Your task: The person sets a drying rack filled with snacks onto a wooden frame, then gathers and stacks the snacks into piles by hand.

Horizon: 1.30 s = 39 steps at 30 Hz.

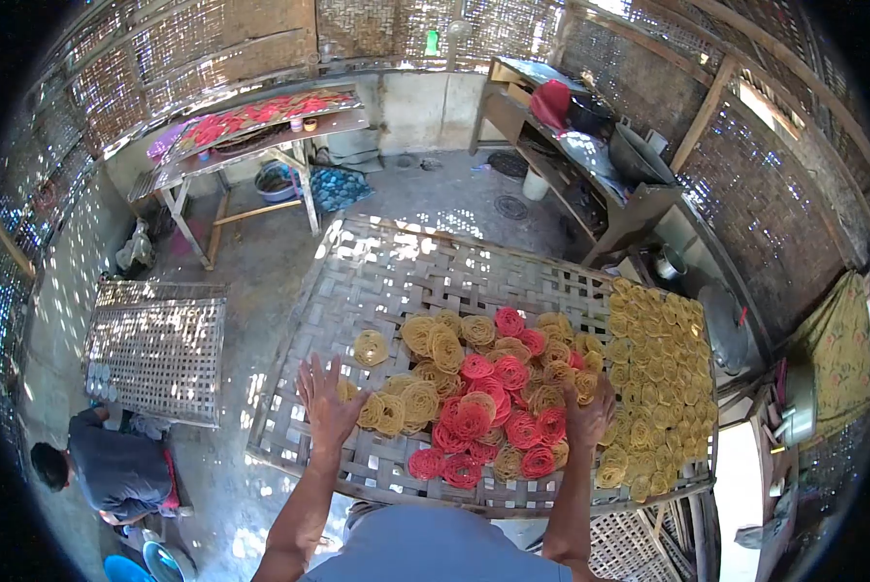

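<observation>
A heap of round, lacy coiled crackers lies on a woven bamboo rack, with yellow crackers (419, 400) and pink crackers (472, 420) mixed and overlapping. My left hand (328, 405) is at the heap's left side, fingers spread, its thumb side against a few yellow crackers. One single yellow cracker (370, 347) lies apart just beyond it. At the heap's right side, my right hand (590, 415) has its fingers closed around a yellow cracker (585, 385). To its right, yellow crackers (656, 378) are laid out in close rows.
The bamboo rack (357, 262) spans the space before me. A smaller woven rack (155, 349) stands at left, near a crouching person (124, 466) beside blue basins (163, 560). Behind are a table (333, 121) with red pieces and a bench (590, 160) holding a wok (639, 155).
</observation>
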Each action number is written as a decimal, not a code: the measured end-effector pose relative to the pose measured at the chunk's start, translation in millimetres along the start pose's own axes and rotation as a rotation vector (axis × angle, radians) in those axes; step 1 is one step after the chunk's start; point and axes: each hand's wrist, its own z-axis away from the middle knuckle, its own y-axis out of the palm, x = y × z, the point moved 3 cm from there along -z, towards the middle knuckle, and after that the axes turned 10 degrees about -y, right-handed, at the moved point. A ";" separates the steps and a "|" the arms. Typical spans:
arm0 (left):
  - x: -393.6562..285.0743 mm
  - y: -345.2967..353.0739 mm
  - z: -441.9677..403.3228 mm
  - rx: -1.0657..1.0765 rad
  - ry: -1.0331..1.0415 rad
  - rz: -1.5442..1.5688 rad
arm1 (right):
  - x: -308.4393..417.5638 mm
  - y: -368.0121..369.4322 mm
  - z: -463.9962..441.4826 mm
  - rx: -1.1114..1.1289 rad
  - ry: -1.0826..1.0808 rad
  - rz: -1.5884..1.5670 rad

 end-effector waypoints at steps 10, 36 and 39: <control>-75.4 57.8 15.1 0.272 0.282 0.124 | 53.1 55.0 30.3 0.159 0.006 -0.197; -56.3 -4.4 85.0 0.518 0.458 0.037 | 136.9 -40.8 119.0 0.448 -0.839 -0.445; -62.0 11.2 75.2 0.545 0.598 -0.029 | 130.9 -21.5 128.0 0.433 -0.805 -0.314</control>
